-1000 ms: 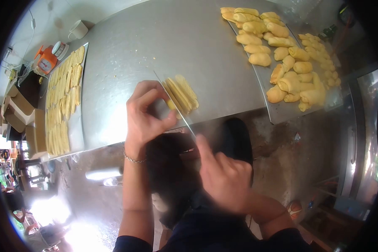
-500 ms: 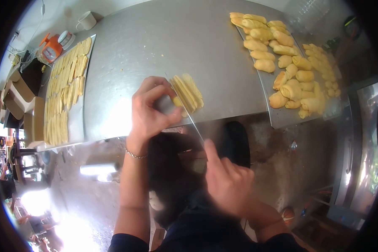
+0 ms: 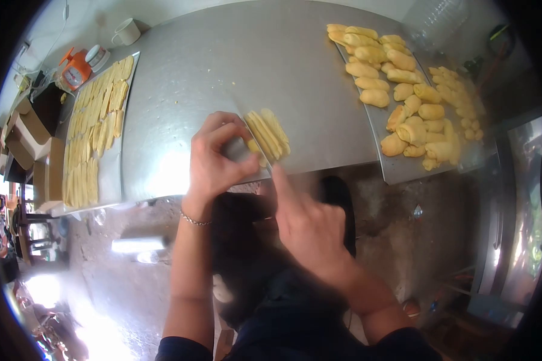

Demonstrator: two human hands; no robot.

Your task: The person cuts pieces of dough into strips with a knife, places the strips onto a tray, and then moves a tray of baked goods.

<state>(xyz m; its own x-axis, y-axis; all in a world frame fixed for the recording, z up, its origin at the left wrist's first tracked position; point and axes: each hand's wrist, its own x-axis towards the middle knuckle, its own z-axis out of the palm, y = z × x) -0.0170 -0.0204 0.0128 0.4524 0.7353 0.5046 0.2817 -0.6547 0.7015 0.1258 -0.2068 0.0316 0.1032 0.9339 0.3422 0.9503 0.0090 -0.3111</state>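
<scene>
On the metal table (image 3: 180, 78), several thin yellow bread slices (image 3: 268, 133) lie side by side near the front edge. My left hand (image 3: 217, 157) curls around the left end of the bread, thumb and fingers gripping a small remaining piece (image 3: 253, 146). A long knife (image 3: 257, 142) stands between that piece and the slices, its blade slanting down toward me. My right hand (image 3: 310, 225) is closed on the knife, index finger stretched along its back; the handle is hidden in the palm.
At the left, a tray (image 3: 110, 174) holds rows of slices, with an orange scale (image 3: 75, 69) and a white mug (image 3: 126, 31) behind. At the right, another tray (image 3: 397, 174) carries whole rolls (image 3: 376, 98), with smaller pieces (image 3: 457, 99) beyond.
My right hand has moved up and to the left, pushing the knife forward along the cut. My left hand keeps nearly the same place and grip.
</scene>
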